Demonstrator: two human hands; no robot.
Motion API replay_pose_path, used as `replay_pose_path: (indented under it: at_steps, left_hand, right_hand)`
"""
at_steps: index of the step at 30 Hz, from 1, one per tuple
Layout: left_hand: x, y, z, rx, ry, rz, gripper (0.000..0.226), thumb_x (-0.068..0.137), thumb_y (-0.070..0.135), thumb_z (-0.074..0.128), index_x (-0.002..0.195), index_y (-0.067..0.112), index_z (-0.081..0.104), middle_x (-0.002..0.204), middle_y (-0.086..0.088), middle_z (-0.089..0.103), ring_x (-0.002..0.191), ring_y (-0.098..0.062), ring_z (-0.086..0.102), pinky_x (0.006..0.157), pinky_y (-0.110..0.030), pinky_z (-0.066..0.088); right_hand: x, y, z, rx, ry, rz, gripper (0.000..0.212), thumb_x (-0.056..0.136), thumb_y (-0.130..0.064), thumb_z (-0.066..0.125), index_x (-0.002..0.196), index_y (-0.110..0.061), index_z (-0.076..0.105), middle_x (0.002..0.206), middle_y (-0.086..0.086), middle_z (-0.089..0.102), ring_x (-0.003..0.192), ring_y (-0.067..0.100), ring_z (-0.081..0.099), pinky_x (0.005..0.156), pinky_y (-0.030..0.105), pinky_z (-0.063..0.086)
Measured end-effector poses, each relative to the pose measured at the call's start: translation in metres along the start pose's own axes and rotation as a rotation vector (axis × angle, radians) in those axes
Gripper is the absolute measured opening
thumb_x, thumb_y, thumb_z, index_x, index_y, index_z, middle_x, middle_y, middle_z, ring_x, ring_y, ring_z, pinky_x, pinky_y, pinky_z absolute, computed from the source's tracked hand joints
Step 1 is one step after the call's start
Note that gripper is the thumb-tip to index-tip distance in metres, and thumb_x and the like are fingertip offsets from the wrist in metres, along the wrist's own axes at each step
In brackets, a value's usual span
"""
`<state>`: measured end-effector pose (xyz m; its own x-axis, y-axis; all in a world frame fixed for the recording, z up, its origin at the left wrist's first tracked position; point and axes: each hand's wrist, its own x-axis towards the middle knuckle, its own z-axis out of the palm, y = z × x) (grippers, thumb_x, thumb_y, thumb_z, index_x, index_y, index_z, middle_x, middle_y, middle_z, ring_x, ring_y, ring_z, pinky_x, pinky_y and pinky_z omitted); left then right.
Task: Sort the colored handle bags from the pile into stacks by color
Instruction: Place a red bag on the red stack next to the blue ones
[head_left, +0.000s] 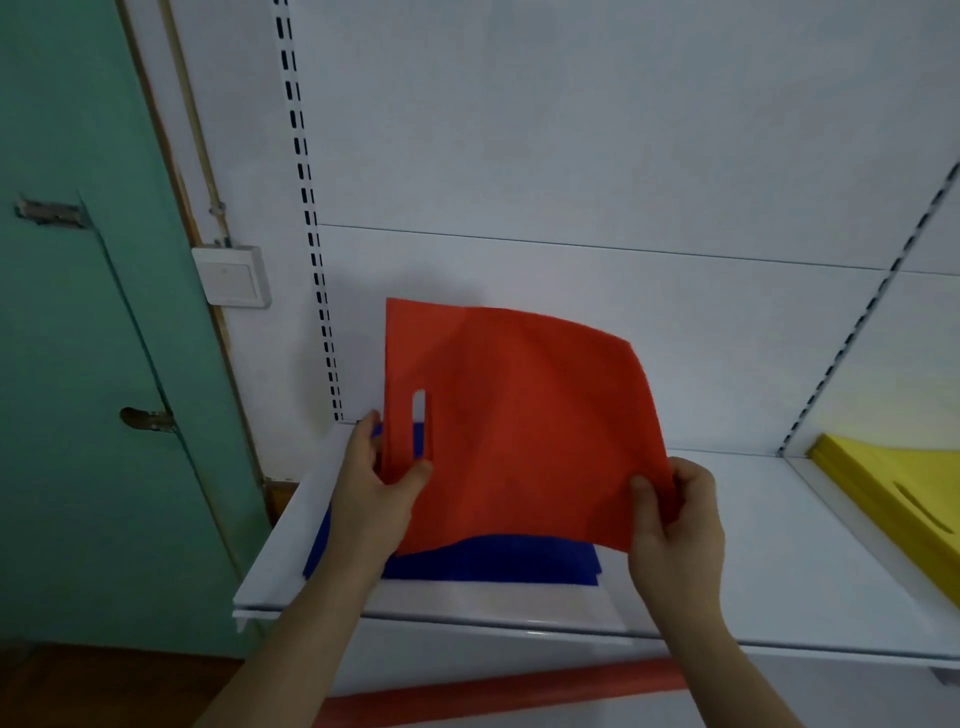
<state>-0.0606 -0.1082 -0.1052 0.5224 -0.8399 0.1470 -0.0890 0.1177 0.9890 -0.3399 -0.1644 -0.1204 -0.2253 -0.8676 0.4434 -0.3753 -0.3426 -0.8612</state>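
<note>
Both hands hold one red bag (524, 431) up above the white shelf (753, 545), its sheet tilted so that the far edge rises against the back panel (571, 156). At the bag's left edge the left hand (382, 478) pinches the strip beside the slot handle (418, 423), thumb on the near face and fingers behind. At the near right corner the right hand (675, 512) grips the fabric, thumb on top and fingers curled under it. Below the red bag a stack of blue bags (493, 564) lies flat on the left part of the shelf, its near edge showing under the red one and a bit of blue visible through the slot. Well apart to the right, past a slotted upright (852, 338), a stack of yellow bags (893, 493) lies on the next shelf section, its slot handle facing up. To the left stand a green door (78, 364) and a white wall switch (231, 275). A red strip (493, 691) runs along the front below the shelf.
</note>
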Motion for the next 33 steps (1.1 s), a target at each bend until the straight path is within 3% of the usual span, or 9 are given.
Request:
replay_pose_path:
  at_steps: [3,6,11,13,17,21,25,28,33]
  left_hand:
    - [0.002,-0.003,0.005,0.169,0.021,0.082,0.022,0.1,0.02,0.067,0.111,0.04,0.067,0.1,0.021,0.073,0.091,0.002,0.067,0.09,-0.035,0.056]
    - [-0.002,-0.016,0.007,0.263,-0.008,0.099,0.019,0.105,0.038,0.057,0.12,0.05,0.06,0.113,0.019,0.068,0.103,0.0,0.064,0.092,-0.036,0.055]
    - [-0.006,-0.016,0.008,0.273,-0.01,0.136,0.019,0.108,0.04,0.047,0.114,0.038,0.065,0.124,0.022,0.065,0.109,0.001,0.062,0.091,-0.03,0.05]
    - [-0.007,-0.005,0.008,0.266,0.045,0.166,0.022,0.109,0.035,0.047,0.104,0.03,0.068,0.116,0.024,0.069,0.1,0.007,0.063,0.08,-0.024,0.047]
    - [-0.008,0.009,0.011,0.224,0.132,0.193,0.024,0.109,0.034,0.05,0.096,0.027,0.069,0.089,0.014,0.072,0.08,-0.007,0.065,0.066,-0.028,0.048]
    - [-0.013,0.01,0.021,0.199,0.078,0.219,0.02,0.108,0.031,0.052,0.124,0.029,0.064,0.095,0.021,0.07,0.086,0.002,0.065,0.071,-0.023,0.047]
    - [-0.024,0.015,0.046,0.188,-0.027,0.242,0.04,0.108,0.031,0.053,0.147,0.035,0.046,0.106,0.027,0.063,0.085,0.01,0.064,0.069,-0.026,0.05]
    - [-0.042,0.015,0.071,0.183,-0.137,0.287,0.046,0.109,0.033,0.051,0.152,0.04,0.038,0.112,0.03,0.06,0.086,0.011,0.063,0.07,-0.022,0.049]
    - [-0.077,0.008,0.126,0.177,-0.294,0.367,0.047,0.108,0.027,0.052,0.152,0.039,0.041,0.133,0.009,0.065,0.105,-0.005,0.066,0.084,-0.027,0.055]
  right_hand:
    - [-0.003,0.015,-0.003,-0.071,-0.062,0.01,0.027,0.102,-0.025,0.063,0.125,-0.033,0.052,0.111,-0.021,0.062,0.098,-0.006,0.06,0.078,0.027,0.051]
    - [-0.004,0.033,0.0,-0.191,-0.12,0.023,0.01,0.103,-0.026,0.059,0.111,-0.032,0.058,0.1,-0.015,0.067,0.087,0.004,0.063,0.078,0.043,0.056]
    - [-0.003,0.024,-0.003,-0.138,-0.098,0.038,0.011,0.104,-0.02,0.056,0.11,-0.029,0.057,0.091,-0.017,0.068,0.082,0.01,0.065,0.072,0.039,0.051]
    - [-0.004,0.016,-0.006,-0.093,-0.059,0.053,0.021,0.105,-0.021,0.055,0.123,-0.031,0.055,0.098,-0.019,0.066,0.087,0.007,0.065,0.074,0.039,0.052]
    - [-0.015,0.006,-0.022,-0.097,0.004,-0.009,0.063,0.104,-0.017,0.053,0.155,-0.048,0.032,0.112,-0.013,0.068,0.091,0.003,0.065,0.078,0.035,0.054]
    - [-0.031,0.002,-0.048,-0.187,0.102,-0.06,0.077,0.103,-0.008,0.055,0.164,-0.042,0.023,0.132,-0.018,0.054,0.109,-0.005,0.05,0.094,0.033,0.045]
    - [-0.056,0.009,-0.083,-0.296,0.197,-0.141,0.07,0.101,0.001,0.052,0.161,-0.033,0.038,0.121,-0.012,0.057,0.097,0.001,0.054,0.078,0.025,0.045]
    - [-0.074,0.018,-0.117,-0.406,0.259,-0.15,0.056,0.101,-0.003,0.048,0.15,-0.028,0.055,0.118,-0.007,0.058,0.089,0.008,0.056,0.074,0.028,0.049]
    - [-0.111,0.027,-0.185,-0.516,0.34,-0.018,0.059,0.098,0.002,0.055,0.15,-0.025,0.054,0.128,-0.008,0.056,0.095,0.012,0.06,0.077,0.031,0.05]
